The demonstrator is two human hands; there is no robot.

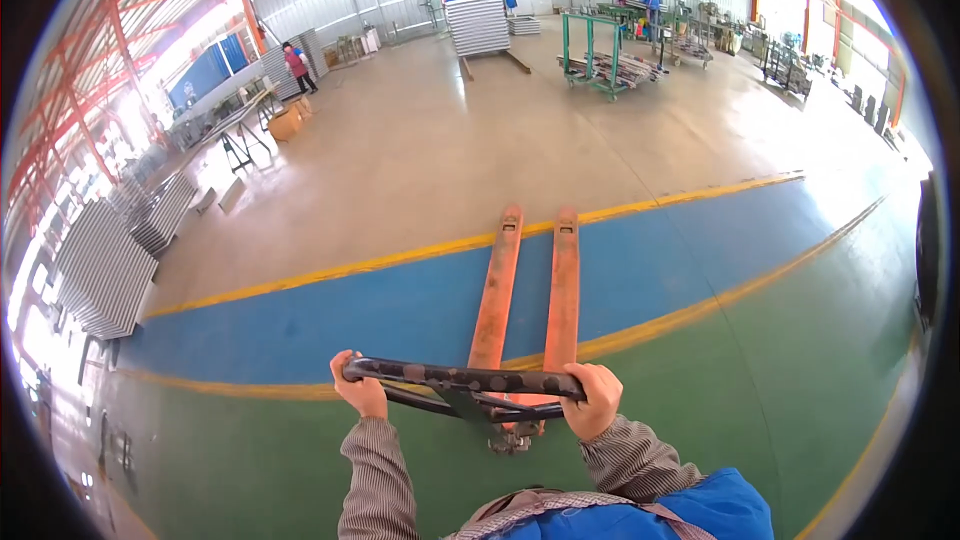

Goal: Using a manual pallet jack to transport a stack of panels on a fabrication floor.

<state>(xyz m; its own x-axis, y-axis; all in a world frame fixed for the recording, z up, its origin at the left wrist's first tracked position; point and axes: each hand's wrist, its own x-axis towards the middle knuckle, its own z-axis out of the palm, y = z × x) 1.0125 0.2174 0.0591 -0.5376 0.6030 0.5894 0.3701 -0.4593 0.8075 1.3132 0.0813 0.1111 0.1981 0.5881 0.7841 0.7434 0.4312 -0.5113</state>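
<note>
A pallet jack stands in front of me, its worn black handle (pixel 470 378) running across at waist height. My left hand (pixel 360 387) is closed round the handle's left end. At the right end, my right hand (pixel 594 401) grips it the same way. Beyond the handle, two orange forks (pixel 563 285) point away from me, carrying nothing. They lie low across a blue floor lane, and their tips reach its far yellow line. Part of the jack's base is hidden behind the handle.
Far ahead stands a stack of grey corrugated panels (pixel 478 26). Right of it is a green wheeled rack (pixel 606 65) loaded with long pieces. More panels (pixel 103 265) lean at the left. A person in a dark red top (pixel 297 64) is by the far-left benches; others work at the back.
</note>
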